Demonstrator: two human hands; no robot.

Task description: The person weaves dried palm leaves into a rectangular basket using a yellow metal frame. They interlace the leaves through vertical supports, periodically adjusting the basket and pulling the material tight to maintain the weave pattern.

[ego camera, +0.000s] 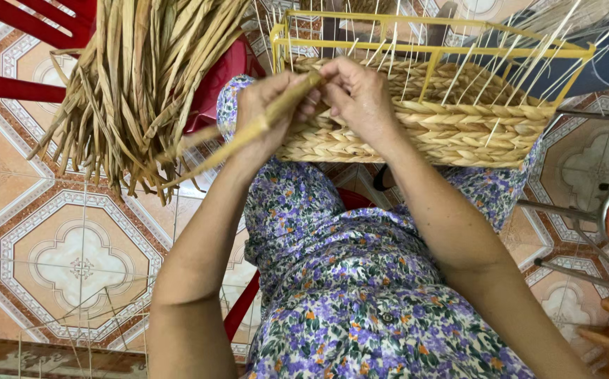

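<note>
a half-woven basket [416,130] rests on the lap, tilted with its rim away: a yellow wire frame with thin pale stakes sticking up, its lower wall filled by thick braided tan rows. a long, flat, dried tan strand [248,133] runs from the weave's top edge down-left, held taut.

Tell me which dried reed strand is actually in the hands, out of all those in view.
The thick twisted strand running from the left hand down-left; the right hand pinches its end at the woven basket. The other strands hang loose in the bundle, untouched.
</note>
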